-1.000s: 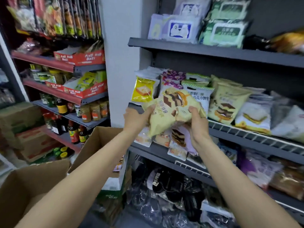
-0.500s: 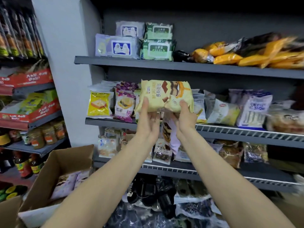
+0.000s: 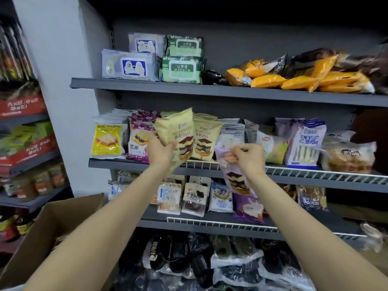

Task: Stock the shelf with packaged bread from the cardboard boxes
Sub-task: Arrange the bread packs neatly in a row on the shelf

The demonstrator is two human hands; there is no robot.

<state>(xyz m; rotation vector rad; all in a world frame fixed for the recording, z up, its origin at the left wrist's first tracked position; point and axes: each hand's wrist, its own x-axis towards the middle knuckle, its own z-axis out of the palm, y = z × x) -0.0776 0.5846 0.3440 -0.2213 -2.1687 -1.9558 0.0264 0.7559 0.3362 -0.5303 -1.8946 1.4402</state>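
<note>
Head view, step in hand: placing stage. Left hand [image 3: 160,151] grips a cream-yellow bread pack [image 3: 177,134] by its lower left edge, fingers curled round it, and holds it upright and slightly tilted at the front of the middle shelf [image 3: 117,162].

Head view, thing's position: the pack overlaps a matching cream pack [image 3: 206,141] already standing in the row; whether the two touch, cannot tell. Its bottom edge hangs at the shelf lip, not yet seated, by my reading.

Head view, right hand: right hand [image 3: 247,157] pinches the top of a pale purple bread pack [image 3: 233,175], fingers clenched on the wrapper; the pack dangles below the shelf edge, in front of the lower shelf's goods.

Head view, next move calls for: likely pushing the cream pack back and down into the slot between the purple rice-bread pack [image 3: 139,141] and its twin, then letting go. The gap looks tight, so a neighbour could tip.

Head view, in the way: the white wire rail [image 3: 315,175] along the shelf front must be cleared by the pack's bottom.

Head view, surroundings: open cardboard box [image 3: 52,223] at lower left, contents not visible. Top shelf carries boxed packs and orange-wrapped loaves [image 3: 294,77]. Dark bagged goods [image 3: 189,259] are heaped at floor level.
</note>
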